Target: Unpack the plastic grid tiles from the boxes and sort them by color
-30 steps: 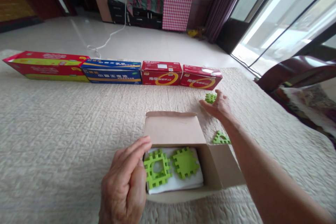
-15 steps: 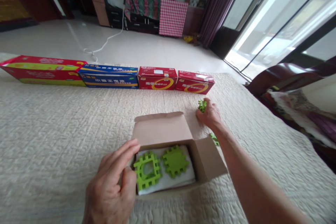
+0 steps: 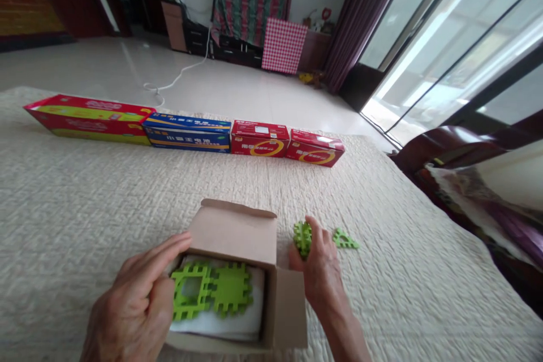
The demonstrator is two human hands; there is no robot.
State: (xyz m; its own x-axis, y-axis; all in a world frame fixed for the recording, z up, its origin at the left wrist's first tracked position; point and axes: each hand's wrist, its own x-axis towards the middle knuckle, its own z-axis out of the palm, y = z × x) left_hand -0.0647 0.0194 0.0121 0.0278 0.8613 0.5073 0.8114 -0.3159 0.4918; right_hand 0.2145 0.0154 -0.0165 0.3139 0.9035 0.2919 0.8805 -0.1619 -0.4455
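Clock directions: as seen from overhead, twelve at the far side.

Green notched block (image 3: 302,238): in the right hand (image 3: 321,266), thumb and fingers curled in on it; at ten to eleven o'clock from the palm. Long axis in view: roughly twelve to six.

Cardboard box (image 3: 267,308), lidless at top: interior at eight o'clock from the block; back flap (image 3: 235,231) just beside at nine, side flap (image 3: 290,308) between six and seven. Nearer hand to the block's side of the box: right.

Triangular green piece (image 3: 347,243): two o'clock from the right hand, apart from it.

Left hand (image 3: 131,294): nine o'clock of the box, fingers stretched together, thumb spread, nothing seen in grasp.

Inside, over white padding (image 3: 231,325): cut-out square (image 3: 205,285) at nine, solid square (image 3: 231,288) at three.

Hidden: block's right side, behind fingers; number of parts in it, unable to tell. Cut-out square's left edge: close against the left thumb, hard to make out. Left wrist: cut off below.
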